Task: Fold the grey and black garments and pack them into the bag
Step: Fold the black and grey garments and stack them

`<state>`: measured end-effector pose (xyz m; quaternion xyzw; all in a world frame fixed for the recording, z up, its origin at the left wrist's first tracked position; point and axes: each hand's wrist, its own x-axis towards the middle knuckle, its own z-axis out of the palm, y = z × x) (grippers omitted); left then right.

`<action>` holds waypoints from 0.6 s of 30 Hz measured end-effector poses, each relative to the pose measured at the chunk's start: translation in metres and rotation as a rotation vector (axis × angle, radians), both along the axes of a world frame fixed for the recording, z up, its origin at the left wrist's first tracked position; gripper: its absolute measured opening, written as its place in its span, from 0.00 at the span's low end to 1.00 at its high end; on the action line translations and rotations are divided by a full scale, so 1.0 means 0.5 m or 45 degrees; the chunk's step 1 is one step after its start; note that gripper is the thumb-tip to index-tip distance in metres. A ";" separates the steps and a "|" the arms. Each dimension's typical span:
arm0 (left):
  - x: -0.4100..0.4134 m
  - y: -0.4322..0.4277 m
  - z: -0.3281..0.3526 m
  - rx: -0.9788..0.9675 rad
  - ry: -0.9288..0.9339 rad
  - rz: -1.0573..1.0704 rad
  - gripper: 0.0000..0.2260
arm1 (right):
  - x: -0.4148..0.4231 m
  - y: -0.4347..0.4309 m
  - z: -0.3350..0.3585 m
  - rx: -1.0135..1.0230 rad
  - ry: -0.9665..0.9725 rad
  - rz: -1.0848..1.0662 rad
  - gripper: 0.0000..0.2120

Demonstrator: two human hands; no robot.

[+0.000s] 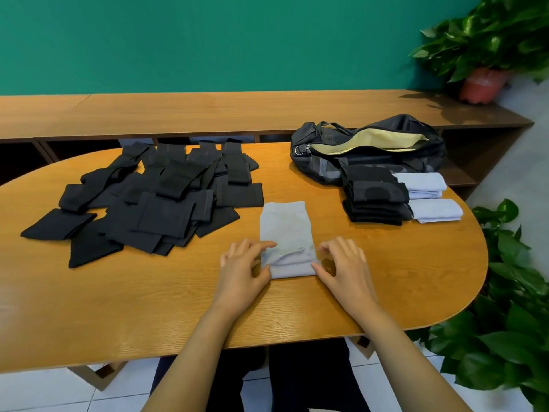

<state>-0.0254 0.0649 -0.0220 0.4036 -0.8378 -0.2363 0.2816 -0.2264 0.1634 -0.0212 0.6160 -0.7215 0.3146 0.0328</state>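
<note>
A grey garment (pixel 285 233) lies flat in front of me on the wooden table (pixel 148 292), its near end folded up into a thick roll. My left hand (pixel 242 264) pinches the roll's left end, and my right hand (pixel 341 263) pinches its right end. A loose pile of black garments (pixel 154 197) covers the table's left side. At the right stands a stack of folded black garments (pixel 375 197), with two folded grey garments (pixel 427 197) beside it. Behind them lies the dark bag (pixel 368 147), unzipped, showing a pale yellow lining.
A long wooden bench or shelf (pixel 208 111) runs behind the table against a green wall. A potted plant (pixel 487 55) stands at its right end. More leafy plants (pixel 511 307) crowd the table's right edge. My legs show under the table.
</note>
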 end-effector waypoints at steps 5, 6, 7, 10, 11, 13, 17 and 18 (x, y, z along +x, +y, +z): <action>-0.003 -0.003 0.002 0.039 -0.163 -0.085 0.15 | -0.003 -0.002 -0.001 0.031 0.054 0.104 0.17; -0.003 -0.003 0.002 0.063 -0.144 -0.068 0.14 | -0.004 -0.002 -0.001 0.030 0.057 0.116 0.17; -0.004 -0.003 0.000 0.075 -0.109 -0.044 0.13 | -0.004 -0.003 -0.001 0.027 0.056 0.124 0.18; -0.005 -0.005 -0.007 0.033 -0.047 0.043 0.08 | -0.006 -0.004 -0.004 0.009 0.043 0.147 0.16; -0.006 -0.005 -0.008 0.017 -0.044 0.071 0.06 | -0.006 -0.004 -0.005 0.000 0.050 0.158 0.16; -0.005 -0.003 -0.007 0.008 -0.015 0.103 0.05 | -0.006 -0.005 -0.006 -0.016 0.069 0.191 0.14; -0.001 -0.001 -0.006 -0.061 0.092 0.072 0.04 | -0.005 -0.005 -0.011 0.035 0.120 0.259 0.13; 0.000 -0.001 -0.007 -0.068 0.090 0.070 0.03 | -0.004 -0.005 -0.011 0.067 0.111 0.242 0.14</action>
